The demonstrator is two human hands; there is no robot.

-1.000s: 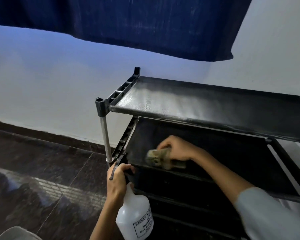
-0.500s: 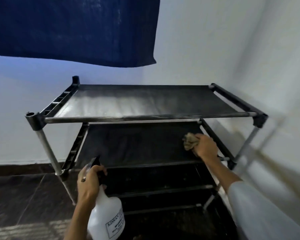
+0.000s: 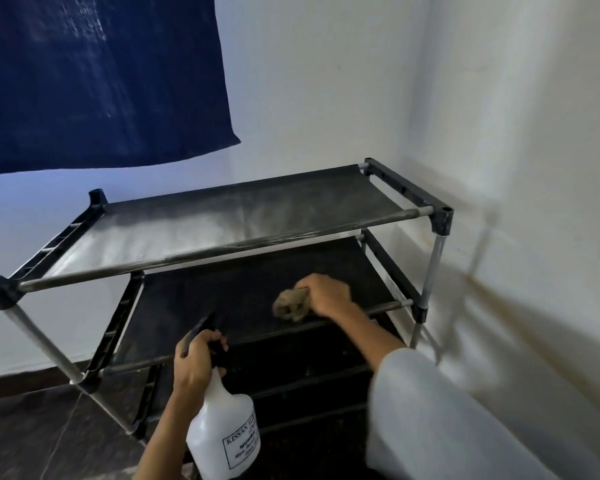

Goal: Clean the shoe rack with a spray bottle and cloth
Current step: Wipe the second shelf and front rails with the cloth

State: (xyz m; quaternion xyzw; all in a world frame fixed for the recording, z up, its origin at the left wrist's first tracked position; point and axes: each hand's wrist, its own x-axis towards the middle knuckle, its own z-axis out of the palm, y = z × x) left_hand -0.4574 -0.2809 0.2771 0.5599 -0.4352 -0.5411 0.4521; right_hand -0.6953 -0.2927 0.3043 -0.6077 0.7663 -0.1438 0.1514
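The right hand (image 3: 326, 294) is closed around a crumpled tan cloth (image 3: 290, 304), pressing it down on the second shelf (image 3: 201, 306) of the shoe rack (image 3: 442, 220), toward the right half of that shelf and near its front bar. A pale grey sleeve (image 3: 430, 417) covers the right forearm from below the wrist. The left hand (image 3: 196, 363) is clamped around the neck of a white plastic spray bottle (image 3: 224, 434), fingers wrapped over its black trigger head (image 3: 201, 329), which points up and toward the rack. The bottle hangs upright in front of the rack's lower tiers, and a printed label faces the camera, its text only partly legible. The two hands are well apart, the left one lower and nearer the camera.

The rack is black with grey metal posts and dark fabric shelves; its top shelf (image 3: 222, 223) shows a pale, dusty sheen. It stands in a corner between white walls (image 3: 499, 133) on a dark tiled floor (image 3: 32, 427). A dark blue fabric (image 3: 94, 74) hangs at upper left above the rack.
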